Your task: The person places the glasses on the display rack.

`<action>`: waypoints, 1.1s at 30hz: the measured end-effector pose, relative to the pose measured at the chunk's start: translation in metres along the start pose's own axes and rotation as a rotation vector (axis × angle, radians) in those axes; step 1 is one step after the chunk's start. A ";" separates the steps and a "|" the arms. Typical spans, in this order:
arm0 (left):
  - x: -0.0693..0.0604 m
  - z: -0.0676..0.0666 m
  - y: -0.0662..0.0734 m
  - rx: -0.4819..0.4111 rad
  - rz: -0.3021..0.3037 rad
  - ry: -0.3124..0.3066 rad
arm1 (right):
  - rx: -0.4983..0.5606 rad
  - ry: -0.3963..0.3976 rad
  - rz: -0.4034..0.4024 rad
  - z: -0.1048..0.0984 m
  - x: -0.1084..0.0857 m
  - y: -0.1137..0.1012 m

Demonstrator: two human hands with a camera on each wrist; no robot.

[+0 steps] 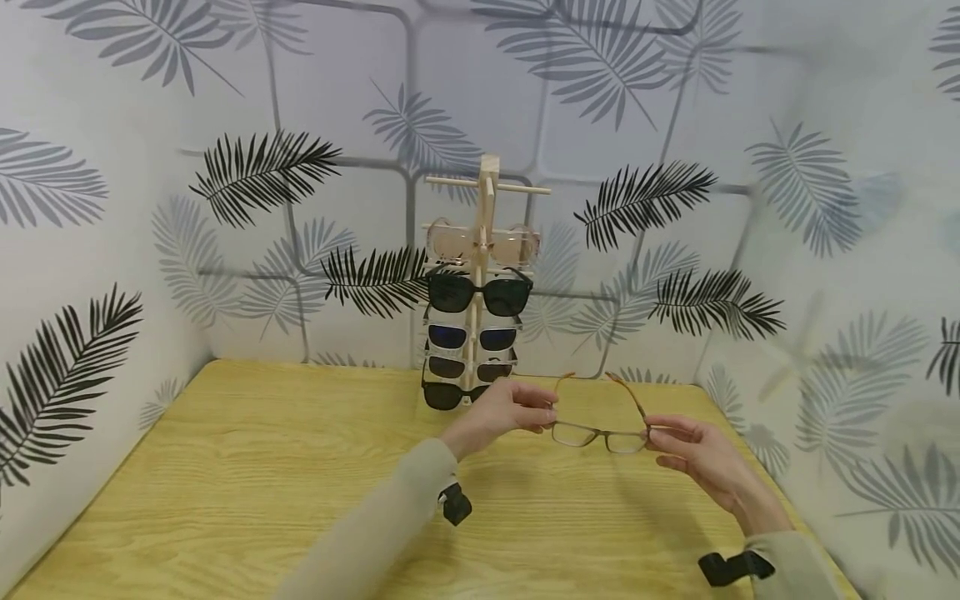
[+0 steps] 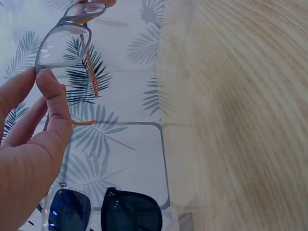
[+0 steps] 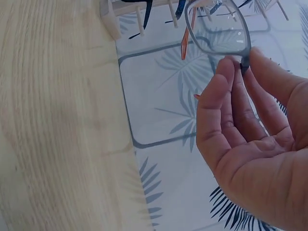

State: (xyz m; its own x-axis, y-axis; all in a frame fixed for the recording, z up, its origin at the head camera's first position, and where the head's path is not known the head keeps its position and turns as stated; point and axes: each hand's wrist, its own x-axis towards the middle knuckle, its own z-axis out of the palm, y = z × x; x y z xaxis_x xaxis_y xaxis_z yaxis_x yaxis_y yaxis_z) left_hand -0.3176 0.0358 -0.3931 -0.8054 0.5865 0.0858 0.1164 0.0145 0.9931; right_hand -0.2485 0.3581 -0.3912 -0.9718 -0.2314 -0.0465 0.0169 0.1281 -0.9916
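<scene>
A pair of eyeglasses [image 1: 597, 433] with a grey frame, clear lenses and orange-brown temple tips is held above the table, its temples unfolded and pointing away from me. My left hand [image 1: 504, 414] pinches the left end of the frame between thumb and fingers. At the opposite hinge, my right hand [image 1: 701, 460] pinches the frame the same way. In the left wrist view the left hand [image 2: 36, 118] grips the corner beside a lens. The right wrist view has the right hand [image 3: 255, 110] at the other corner, with the thumb on the near side.
A wooden eyewear stand [image 1: 487, 196] stands at the back of the table [image 1: 247, 467], just beyond my left hand. It carries pink-tinted glasses [image 1: 453, 246], black sunglasses [image 1: 504, 296] and several other dark pairs below. Leaf-patterned cloth [image 1: 352, 208] hangs behind and at both sides.
</scene>
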 end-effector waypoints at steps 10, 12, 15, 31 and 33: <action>-0.007 0.000 0.015 -0.049 0.007 0.040 | 0.044 0.043 -0.080 0.012 -0.004 -0.014; -0.007 0.000 0.015 -0.074 0.008 0.051 | 0.052 0.043 -0.100 0.013 -0.004 -0.015; -0.008 0.000 0.016 -0.116 0.020 0.070 | 0.067 0.053 -0.126 0.016 -0.003 -0.018; -0.017 -0.005 0.042 -0.175 0.106 0.128 | 0.222 0.044 -0.234 0.028 -0.002 -0.038; -0.018 -0.006 0.046 -0.149 0.110 0.130 | 0.241 0.034 -0.242 0.029 -0.002 -0.041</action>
State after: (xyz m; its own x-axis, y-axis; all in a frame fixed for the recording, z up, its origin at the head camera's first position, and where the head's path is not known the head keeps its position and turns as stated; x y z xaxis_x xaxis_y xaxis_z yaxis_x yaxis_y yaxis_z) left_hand -0.3016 0.0209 -0.3489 -0.8616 0.4688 0.1947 0.1288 -0.1690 0.9772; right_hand -0.2405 0.3257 -0.3535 -0.9616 -0.1944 0.1936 -0.1639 -0.1587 -0.9736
